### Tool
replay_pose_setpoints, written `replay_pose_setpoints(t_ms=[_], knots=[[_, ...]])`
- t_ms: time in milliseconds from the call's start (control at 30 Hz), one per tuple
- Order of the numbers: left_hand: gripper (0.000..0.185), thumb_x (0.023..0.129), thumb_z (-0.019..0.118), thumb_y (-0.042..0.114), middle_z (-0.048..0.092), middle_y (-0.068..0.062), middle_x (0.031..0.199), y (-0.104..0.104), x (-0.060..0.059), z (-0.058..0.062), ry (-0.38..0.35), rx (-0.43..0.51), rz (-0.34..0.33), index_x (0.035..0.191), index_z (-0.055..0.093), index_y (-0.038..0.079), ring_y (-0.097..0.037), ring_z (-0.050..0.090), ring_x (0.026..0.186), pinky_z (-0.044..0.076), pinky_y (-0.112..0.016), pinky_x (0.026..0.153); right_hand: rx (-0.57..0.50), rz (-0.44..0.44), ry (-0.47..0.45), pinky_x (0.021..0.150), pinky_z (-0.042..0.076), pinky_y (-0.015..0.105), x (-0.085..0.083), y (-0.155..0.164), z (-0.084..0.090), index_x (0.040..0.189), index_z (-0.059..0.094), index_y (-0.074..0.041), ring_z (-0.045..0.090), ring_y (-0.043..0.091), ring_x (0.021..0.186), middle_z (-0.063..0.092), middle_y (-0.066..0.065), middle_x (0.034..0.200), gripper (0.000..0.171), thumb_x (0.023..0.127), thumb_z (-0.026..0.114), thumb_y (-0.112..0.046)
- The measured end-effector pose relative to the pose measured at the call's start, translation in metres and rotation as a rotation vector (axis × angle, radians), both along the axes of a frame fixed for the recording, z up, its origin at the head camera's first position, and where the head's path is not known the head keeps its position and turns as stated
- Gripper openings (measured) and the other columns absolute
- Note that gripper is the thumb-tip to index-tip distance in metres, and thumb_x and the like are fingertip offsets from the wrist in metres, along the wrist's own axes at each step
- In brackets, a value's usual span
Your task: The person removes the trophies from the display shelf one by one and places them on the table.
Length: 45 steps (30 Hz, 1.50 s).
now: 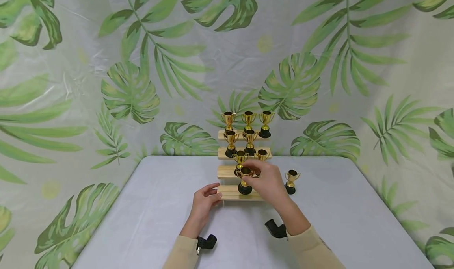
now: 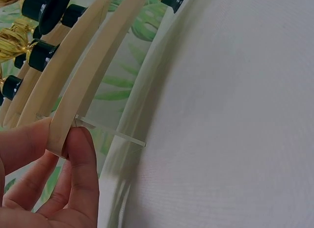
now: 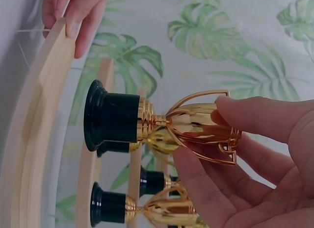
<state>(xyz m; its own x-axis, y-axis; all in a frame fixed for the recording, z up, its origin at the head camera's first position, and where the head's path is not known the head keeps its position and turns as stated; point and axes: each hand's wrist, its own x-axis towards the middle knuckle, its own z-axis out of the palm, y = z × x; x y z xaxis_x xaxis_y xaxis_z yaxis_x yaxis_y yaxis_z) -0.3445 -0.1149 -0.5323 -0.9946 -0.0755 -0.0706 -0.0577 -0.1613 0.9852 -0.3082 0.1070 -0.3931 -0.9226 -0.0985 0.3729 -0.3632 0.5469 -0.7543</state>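
Observation:
My right hand [image 1: 269, 182] pinches a small gold trophy cup [image 3: 196, 122] by its bowl, between thumb and fingers. The cup is upright in the head view, its black base [image 1: 244, 189] over the lowest wooden step of a tiered display stand [image 1: 227, 191]. In the right wrist view a gap shows between that base and the plank [image 3: 37, 125]. My left hand [image 1: 204, 204] grips the left end of the lowest step, thumb and finger pinching the plank [image 2: 66, 120] in the left wrist view.
More gold trophies stand on the upper steps: three on the top step [image 1: 222, 135], two on the second [image 1: 222, 153] and two on the third [image 1: 225, 171]. Another trophy [image 1: 291, 178] stands on the white-covered table [image 1: 159, 190], right of the stand. A leaf-patterned curtain [image 1: 198, 76] hangs behind.

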Motion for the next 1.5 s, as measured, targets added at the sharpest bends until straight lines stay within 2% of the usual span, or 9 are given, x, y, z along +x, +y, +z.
replay_pose_setpoints(t_ms=[200,533,700,933,1200,1333,1500], knots=[[0.043,0.085,0.074,-0.006,0.067,-0.017,0.104,0.0,0.0,0.002,0.002,0.012,0.007,0.127,0.066,-0.003,-0.018,0.068,0.082,0.06,-0.033,0.074,0.012,-0.035,-0.037,0.069,0.056,0.033,0.002,0.013,0.0,0.115,0.074,-0.025,0.066,0.015,0.09,0.071,-0.006,0.103,0.037,0.081,0.085,-0.014],[0.045,0.085,0.075,-0.004,0.066,-0.016,0.105,-0.001,-0.001,0.002,-0.005,0.002,0.021,0.129,0.065,-0.003,-0.017,0.067,0.082,0.06,-0.036,0.078,0.02,-0.052,-0.055,0.07,0.057,0.036,0.003,0.036,-0.004,0.118,0.073,-0.019,0.068,0.022,0.098,0.072,-0.002,0.107,0.037,0.083,0.084,-0.014],[0.046,0.086,0.074,-0.004,0.065,-0.016,0.106,-0.003,-0.001,0.002,-0.012,0.01,0.002,0.131,0.063,-0.004,-0.016,0.066,0.082,0.06,-0.037,0.079,0.032,-0.07,-0.056,0.071,0.058,0.038,0.002,0.047,-0.006,0.119,0.073,-0.017,0.068,0.024,0.1,0.071,0.0,0.107,0.038,0.083,0.084,-0.014],[0.048,0.086,0.072,-0.007,0.064,-0.02,0.108,-0.005,-0.004,0.003,-0.028,0.002,-0.035,0.133,0.06,-0.008,-0.018,0.066,0.083,0.058,-0.046,0.085,0.038,-0.094,-0.056,0.069,0.056,0.035,0.003,0.061,-0.011,0.119,0.073,-0.019,0.068,0.023,0.098,0.071,-0.001,0.104,0.037,0.083,0.082,-0.015],[0.046,0.086,0.074,-0.004,0.065,-0.016,0.106,-0.001,-0.001,0.0,-0.01,0.014,-0.003,0.131,0.063,-0.004,-0.017,0.067,0.082,0.06,-0.036,0.079,0.052,-0.133,-0.072,0.071,0.055,0.036,0.004,0.078,-0.015,0.12,0.072,-0.018,0.067,0.024,0.099,0.072,0.001,0.104,0.037,0.084,0.082,-0.015],[0.045,0.085,0.075,-0.004,0.065,-0.015,0.104,0.0,-0.001,-0.001,-0.004,0.011,0.012,0.129,0.064,-0.003,-0.018,0.067,0.082,0.06,-0.035,0.077,0.058,-0.149,-0.096,0.07,0.055,0.035,0.004,0.088,-0.017,0.121,0.072,-0.017,0.066,0.024,0.1,0.072,0.003,0.107,0.037,0.085,0.081,-0.015],[0.044,0.084,0.074,-0.006,0.065,-0.015,0.102,0.001,-0.001,-0.002,-0.01,0.025,0.02,0.127,0.066,-0.003,-0.018,0.067,0.08,0.061,-0.034,0.075,0.084,-0.164,-0.075,0.068,0.056,0.035,0.005,0.102,-0.017,0.122,0.071,-0.015,0.066,0.029,0.101,0.072,0.005,0.104,0.037,0.086,0.081,-0.014]])
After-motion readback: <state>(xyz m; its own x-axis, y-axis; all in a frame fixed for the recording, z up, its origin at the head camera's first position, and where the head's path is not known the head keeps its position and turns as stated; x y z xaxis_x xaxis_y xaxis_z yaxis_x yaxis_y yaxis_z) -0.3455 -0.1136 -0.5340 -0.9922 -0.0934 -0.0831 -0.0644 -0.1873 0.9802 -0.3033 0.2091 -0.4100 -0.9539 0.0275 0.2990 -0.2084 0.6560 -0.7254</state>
